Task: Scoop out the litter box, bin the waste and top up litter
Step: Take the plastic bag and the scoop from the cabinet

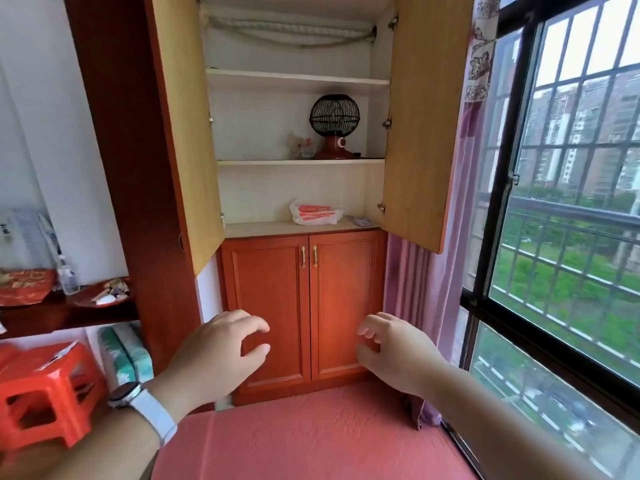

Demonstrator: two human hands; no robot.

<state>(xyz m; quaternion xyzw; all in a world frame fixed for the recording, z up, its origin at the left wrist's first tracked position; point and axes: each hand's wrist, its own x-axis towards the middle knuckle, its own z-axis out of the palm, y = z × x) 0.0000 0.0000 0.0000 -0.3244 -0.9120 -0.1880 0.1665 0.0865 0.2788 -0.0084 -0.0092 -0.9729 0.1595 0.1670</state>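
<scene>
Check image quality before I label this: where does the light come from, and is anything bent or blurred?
Head view: daylight enters through the window on the right; wide-angle distortion tilts the cabinet doors and bows the window bars; both hands look slightly soft, with no strong glare.

- Left hand [221,355] reaches forward, fingers [254,323] loosely curled, holding nothing.
- Right hand [394,355] reaches forward likewise, empty.
- Both forearms are bare.
</scene>
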